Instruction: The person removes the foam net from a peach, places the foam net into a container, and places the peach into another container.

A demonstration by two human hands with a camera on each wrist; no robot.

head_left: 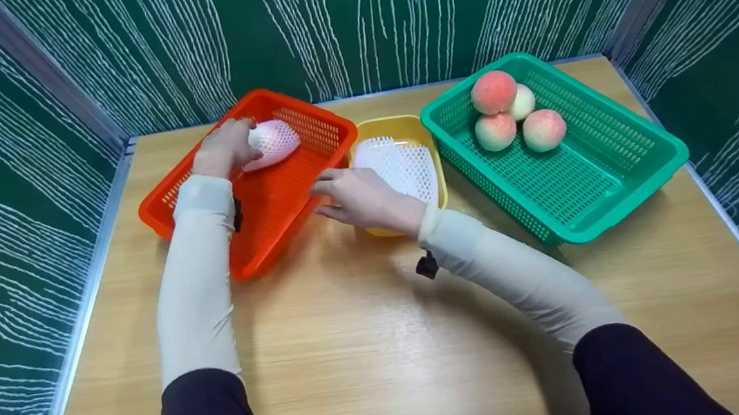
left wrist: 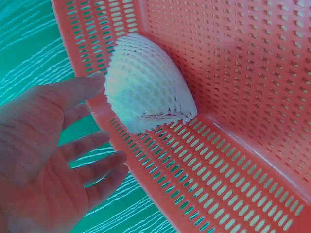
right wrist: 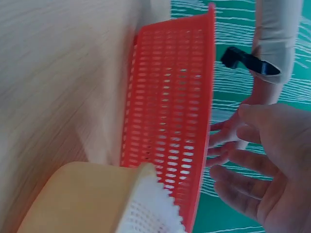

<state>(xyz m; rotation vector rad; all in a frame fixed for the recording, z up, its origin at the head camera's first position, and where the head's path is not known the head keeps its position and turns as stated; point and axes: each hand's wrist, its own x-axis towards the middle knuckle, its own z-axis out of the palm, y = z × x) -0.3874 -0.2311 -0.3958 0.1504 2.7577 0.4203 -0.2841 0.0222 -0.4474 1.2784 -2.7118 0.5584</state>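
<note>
A peach in a white foam net (head_left: pixel 274 142) lies at the far end of the red basket (head_left: pixel 265 209). Over the basket's left rim is my left hand (head_left: pixel 226 149); in the left wrist view its fingers are spread beside the netted peach (left wrist: pixel 146 87), thumb tip at or very near the foam. Nothing is held in it. My right hand (head_left: pixel 368 197) hovers between the red basket's right side and the yellow bin (head_left: pixel 441 192), fingers loosely bent and holding nothing. White foam nets (head_left: pixel 399 166) lie inside that bin.
A green basket (head_left: pixel 619 196) stands on the right of the wooden table (head_left: pixel 359 362). Several bare peaches (head_left: pixel 544 130) sit toward its far end, one resting on top of others. Green walls with white streaks (head_left: pixel 335 30) enclose the table's back and sides.
</note>
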